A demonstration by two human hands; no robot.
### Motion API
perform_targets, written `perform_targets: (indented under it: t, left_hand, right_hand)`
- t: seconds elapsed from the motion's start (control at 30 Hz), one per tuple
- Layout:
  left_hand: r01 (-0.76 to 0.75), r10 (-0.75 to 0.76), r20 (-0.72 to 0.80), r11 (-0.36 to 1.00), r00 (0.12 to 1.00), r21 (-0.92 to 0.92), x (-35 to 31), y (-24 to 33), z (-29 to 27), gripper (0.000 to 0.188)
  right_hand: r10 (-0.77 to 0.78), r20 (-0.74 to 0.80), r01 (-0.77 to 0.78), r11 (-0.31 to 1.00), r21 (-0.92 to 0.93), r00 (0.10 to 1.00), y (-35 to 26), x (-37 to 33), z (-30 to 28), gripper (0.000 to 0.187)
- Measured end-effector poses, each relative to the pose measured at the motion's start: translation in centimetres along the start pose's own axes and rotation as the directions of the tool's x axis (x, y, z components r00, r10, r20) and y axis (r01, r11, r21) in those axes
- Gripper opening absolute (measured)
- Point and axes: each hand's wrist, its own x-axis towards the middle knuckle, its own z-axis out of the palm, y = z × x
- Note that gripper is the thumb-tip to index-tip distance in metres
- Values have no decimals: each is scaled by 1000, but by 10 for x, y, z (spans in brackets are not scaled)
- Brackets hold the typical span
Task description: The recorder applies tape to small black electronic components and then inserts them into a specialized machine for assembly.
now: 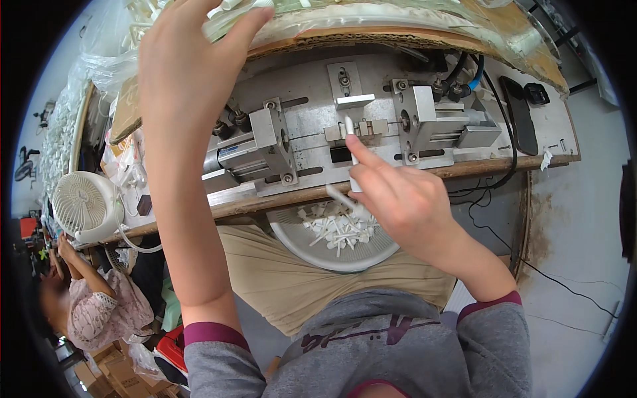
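My right hand (pixel 405 199) is closed round a slim white plastic stick (pixel 350 125). Its index finger lies along the stick, whose far end points at the small metal holding block (pixel 371 129) in the middle of the bench fixture. Whether the stick touches the block I cannot tell. Just below, a blurred white piece (pixel 341 197) hangs over the basin (pixel 285 232) of small white plastic pieces. My left hand (pixel 189 60) reaches to the far left, over the pile of white parts (pixel 232 5). Its thumb is stretched out; its other fingers pass beyond the upper edge.
Metal cylinder units stand left (pixel 269 142) and right (pixel 424 123) of the block. A cardboard ledge (pixel 371 32) overhangs the back. A phone (pixel 519 113) and black cables (pixel 507 159) lie right. A white fan (pixel 86 202) stands left, near another person (pixel 106 302).
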Motion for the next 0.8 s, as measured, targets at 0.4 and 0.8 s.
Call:
perform_targets:
  t: [0.4, 0.8]
  left_hand:
    - [411, -248, 334, 663, 909, -626, 7, -15, 2, 23]
    - [99, 13, 247, 894, 969, -436, -101, 57, -19, 31]
  right_hand:
    - [6, 179, 23, 987, -159, 984, -8, 24, -4, 18]
    - [35, -178, -46, 997, -57, 983, 64, 187, -40, 21]
